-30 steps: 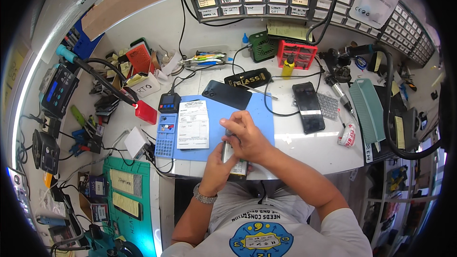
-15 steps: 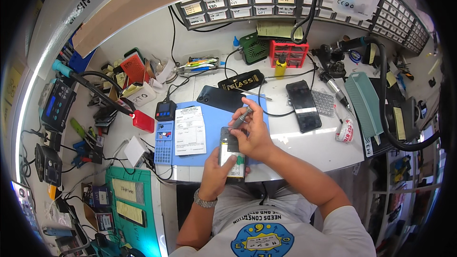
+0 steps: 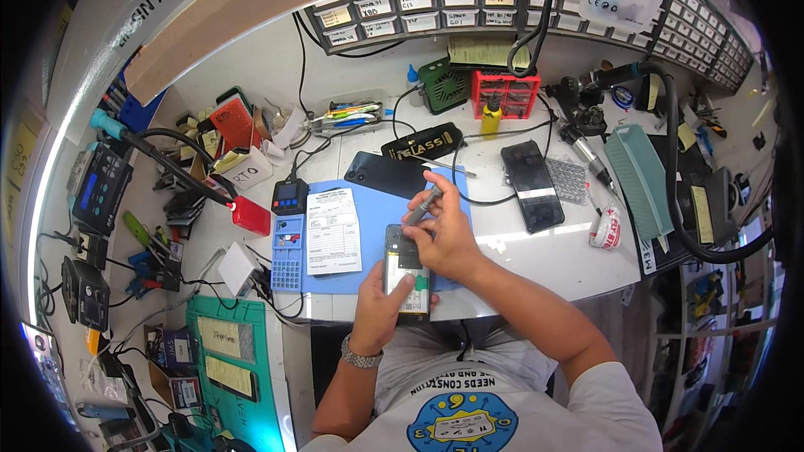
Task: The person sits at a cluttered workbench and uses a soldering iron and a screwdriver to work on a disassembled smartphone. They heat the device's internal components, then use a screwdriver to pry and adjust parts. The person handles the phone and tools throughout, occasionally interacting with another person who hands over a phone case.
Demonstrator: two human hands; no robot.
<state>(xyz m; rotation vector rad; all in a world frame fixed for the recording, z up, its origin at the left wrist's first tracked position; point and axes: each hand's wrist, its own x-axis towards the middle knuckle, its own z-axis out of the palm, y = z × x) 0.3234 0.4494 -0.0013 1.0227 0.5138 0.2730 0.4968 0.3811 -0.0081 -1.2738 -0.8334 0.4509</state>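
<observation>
An opened phone, its back off and its battery and inner parts bare, is gripped by my left hand over the table's front edge. My left thumb lies across the battery, and the fingers wrap the phone's sides. Upright in the fingers of my right hand is a grey screwdriver. Its tip points down at the upper part of the phone, but my fingers hide where it meets it. A blue mat lies under the work. Just beyond the hands rests a dark phone back cover.
Left of the phone are a paper form, a blue parts tray with small pieces and a small black device. Another dark phone lies to the right, near a teal tray. Drawer cabinets line the back wall.
</observation>
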